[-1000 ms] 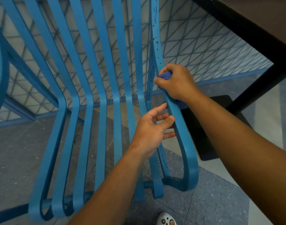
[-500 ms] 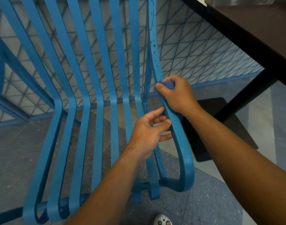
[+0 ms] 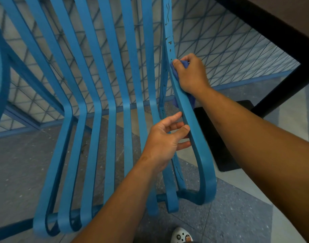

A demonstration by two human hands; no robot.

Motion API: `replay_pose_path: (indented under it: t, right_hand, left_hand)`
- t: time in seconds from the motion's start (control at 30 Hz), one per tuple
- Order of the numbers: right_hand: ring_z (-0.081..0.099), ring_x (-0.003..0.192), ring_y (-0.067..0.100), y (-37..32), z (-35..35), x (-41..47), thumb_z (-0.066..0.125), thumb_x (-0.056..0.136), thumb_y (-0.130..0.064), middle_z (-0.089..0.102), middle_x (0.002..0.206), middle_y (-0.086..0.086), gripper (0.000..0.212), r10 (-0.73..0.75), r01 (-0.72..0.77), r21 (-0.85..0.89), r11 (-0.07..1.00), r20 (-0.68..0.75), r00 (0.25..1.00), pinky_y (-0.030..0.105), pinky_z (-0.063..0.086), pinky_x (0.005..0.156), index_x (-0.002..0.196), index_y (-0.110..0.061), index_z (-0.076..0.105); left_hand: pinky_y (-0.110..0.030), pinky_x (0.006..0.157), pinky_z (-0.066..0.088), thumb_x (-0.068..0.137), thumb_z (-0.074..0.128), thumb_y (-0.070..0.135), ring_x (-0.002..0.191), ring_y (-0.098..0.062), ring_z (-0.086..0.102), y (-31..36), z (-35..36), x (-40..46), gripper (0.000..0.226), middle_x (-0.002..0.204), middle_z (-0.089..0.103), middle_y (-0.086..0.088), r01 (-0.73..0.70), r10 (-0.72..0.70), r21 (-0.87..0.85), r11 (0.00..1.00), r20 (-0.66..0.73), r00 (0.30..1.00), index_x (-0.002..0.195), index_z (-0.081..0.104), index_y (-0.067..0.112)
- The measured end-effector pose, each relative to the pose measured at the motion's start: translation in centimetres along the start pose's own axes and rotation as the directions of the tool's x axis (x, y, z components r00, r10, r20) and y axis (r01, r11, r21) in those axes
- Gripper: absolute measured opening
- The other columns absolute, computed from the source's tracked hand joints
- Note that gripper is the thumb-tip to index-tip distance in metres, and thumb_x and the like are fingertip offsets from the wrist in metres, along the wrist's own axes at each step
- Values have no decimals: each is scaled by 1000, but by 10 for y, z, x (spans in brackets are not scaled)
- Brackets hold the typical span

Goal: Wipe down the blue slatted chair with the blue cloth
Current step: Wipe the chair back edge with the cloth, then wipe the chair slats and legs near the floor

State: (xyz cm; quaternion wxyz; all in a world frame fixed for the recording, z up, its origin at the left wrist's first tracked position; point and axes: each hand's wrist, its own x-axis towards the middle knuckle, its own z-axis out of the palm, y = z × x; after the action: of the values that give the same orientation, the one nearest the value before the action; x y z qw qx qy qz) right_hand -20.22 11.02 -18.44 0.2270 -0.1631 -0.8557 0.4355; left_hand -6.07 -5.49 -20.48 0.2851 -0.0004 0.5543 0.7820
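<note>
- The blue slatted chair [image 3: 113,95] fills most of the view: smooth painted strips that run down the back, bend at the seat and curl under in rounded loops at the front edge. About eight slats can be counted across it, plus a wider outer band [image 3: 199,155] on the right that sweeps down into a large closed loop.
- Dark scuffs and scratch marks dot the inner face of that right-hand band and the slat next to it.
- The floor [image 3: 27,163] is grey speckled stone-like tile, with a bluer speckled tile near the bottom right.
- Behind the chair stands a wire mesh fence [image 3: 229,55] of blue crossed diagonals.
- A dark table [image 3: 281,23] crosses the upper right corner; its leg comes down to a flat black square base [image 3: 218,137] on the floor.
- The right hand [image 3: 190,74] grasps the blue cloth [image 3: 184,64], bunched against the outer side of the right band, thumb on the band's face; more cloth shows below the wrist, behind the band.
- The left hand [image 3: 166,141] sits lower on the same band, fingers loosely curled with the tips touching its inner edge, thumb raised; it grasps nothing.
- One white clog-style shoe [image 3: 181,236] with small charms peeks in at the bottom edge.
</note>
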Motion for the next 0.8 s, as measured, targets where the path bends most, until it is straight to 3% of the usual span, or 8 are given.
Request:
replay_pose_path:
  t: [0.2, 0.4, 0.57, 0.7, 0.8]
  right_hand:
    - [50, 63, -4, 1, -9, -10, 64, 94, -42, 55, 71, -12, 29, 64, -63, -24, 998, 33, 997, 6, 34, 49, 84, -17, 58]
    - [51, 57, -7, 7, -41, -74, 72, 88, -42, 55, 66, -11, 33, 54, -52, -35, 998, 77, 996, 8, 36, 52, 71, -21, 53]
    - [54, 60, -7, 6, -69, -128, 71, 90, -43, 60, 70, -6, 33, 80, -73, -52, 996, 131, 988, 8, 40, 56, 78, -15, 58]
    - [57, 66, -5, 1, -91, -171, 71, 90, -45, 61, 72, -8, 30, 89, -75, -92, 993, 156, 984, 12, 40, 56, 76, -22, 57]
    - [60, 71, 1, -7, -111, -199, 70, 88, -48, 63, 74, -9, 31, 96, -63, -167, 984, 194, 976, 25, 44, 61, 77, -22, 58]
  left_hand:
    - [-33, 74, 61, 95, 69, 7, 97, -21, 75, 2, -1, -1, 47, 121, 69, -16, 7, -8, 39, 999, 11, 1000, 139, 57, 19]
    - [-30, 69, 60, 96, 61, -3, 85, -15, 73, 8, -11, -5, 47, 121, 68, -9, 27, -35, 135, 990, 60, 998, 136, 60, 21]
    - [-31, 70, 61, 97, 61, -2, 85, -15, 72, 10, -13, -26, 45, 116, 67, -4, 30, -57, 249, 968, 101, 993, 134, 61, 22]
    - [-34, 72, 63, 98, 61, 1, 84, -15, 71, 14, -18, -53, 37, 119, 66, -10, 32, -88, 338, 940, 152, 985, 130, 64, 20]
    - [-32, 70, 62, 99, 61, 5, 85, -14, 69, 20, -35, -79, 31, 118, 65, -13, 34, -110, 435, 900, 150, 983, 125, 66, 21]
